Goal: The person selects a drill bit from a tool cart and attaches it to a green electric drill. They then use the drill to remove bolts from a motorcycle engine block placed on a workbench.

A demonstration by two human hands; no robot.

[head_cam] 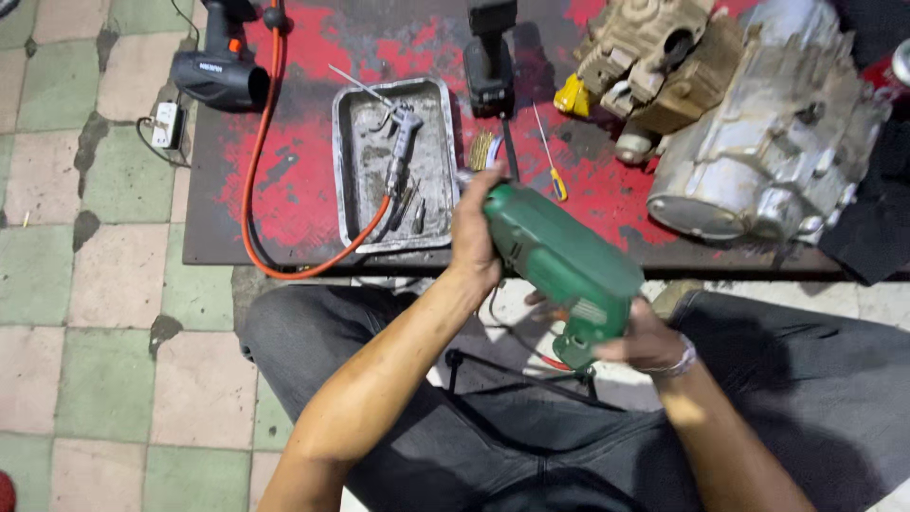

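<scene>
Left hand (474, 232) grips the nose end of the green drill (561, 261), right by the tray (349, 161). Drill's long axis slants down-right over the lap to the right hand (637, 339), which is wrapped round its handle end.

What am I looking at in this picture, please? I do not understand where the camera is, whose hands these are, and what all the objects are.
The camera sits on a person's head and looks down, so you see their own arms and lap. Both hands hold a green electric drill: the left hand grips its front end, the right hand holds its handle end. Before them is a worn red workbench. On it lie a metal tray with an air blow gun on an orange hose, a black heat gun, a black cordless tool, a yellow-handled screwdriver and a grey engine case.
</scene>
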